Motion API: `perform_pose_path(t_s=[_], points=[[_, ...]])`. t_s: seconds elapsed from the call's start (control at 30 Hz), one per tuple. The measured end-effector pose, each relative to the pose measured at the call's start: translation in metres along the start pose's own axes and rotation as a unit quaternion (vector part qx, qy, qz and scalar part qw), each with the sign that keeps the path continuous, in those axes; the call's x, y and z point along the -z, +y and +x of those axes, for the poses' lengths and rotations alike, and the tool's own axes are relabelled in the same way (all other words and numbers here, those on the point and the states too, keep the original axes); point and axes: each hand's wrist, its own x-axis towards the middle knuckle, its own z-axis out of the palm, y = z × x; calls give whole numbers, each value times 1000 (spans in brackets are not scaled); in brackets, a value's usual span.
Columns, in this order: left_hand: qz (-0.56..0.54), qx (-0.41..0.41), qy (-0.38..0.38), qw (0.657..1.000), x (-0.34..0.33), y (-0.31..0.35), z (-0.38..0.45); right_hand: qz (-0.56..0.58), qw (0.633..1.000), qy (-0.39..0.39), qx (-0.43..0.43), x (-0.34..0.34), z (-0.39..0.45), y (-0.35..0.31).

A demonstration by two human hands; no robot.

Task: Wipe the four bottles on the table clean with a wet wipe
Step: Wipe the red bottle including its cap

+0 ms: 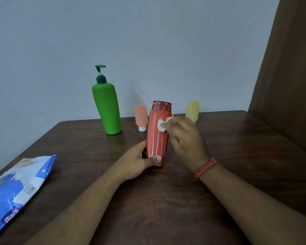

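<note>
Here one brown table (237, 156) carries four bottles: one tall green pump bottle (107, 110), one red bottle (156, 138) and two small tubes, pink (141, 117) and yellow (192, 110). The left hand (138, 163) grips the red bottle's base mid-table; the right hand (184, 138) pinches one white wipe (162, 125) against it. One blue wipe pack (16, 191) lies left.

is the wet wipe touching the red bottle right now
Touching. The head view shows the right hand pressing the wet wipe flat against the red bottle, no gap between them.
</note>
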Motion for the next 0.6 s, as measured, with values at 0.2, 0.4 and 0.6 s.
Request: perform_pose_path(t_s=[0.2,0.4,0.6], points=[[-13,-3,-4,1000,0,-3,1,15,999,-23,20,-2,-4,8],[-18,-4,-12,1000,0,-2,0,-8,1000,-8,-27,1,-2,16],[-80,-6,-18,997,4,-10,1,12,998,-57,39,-2,-7,3]])
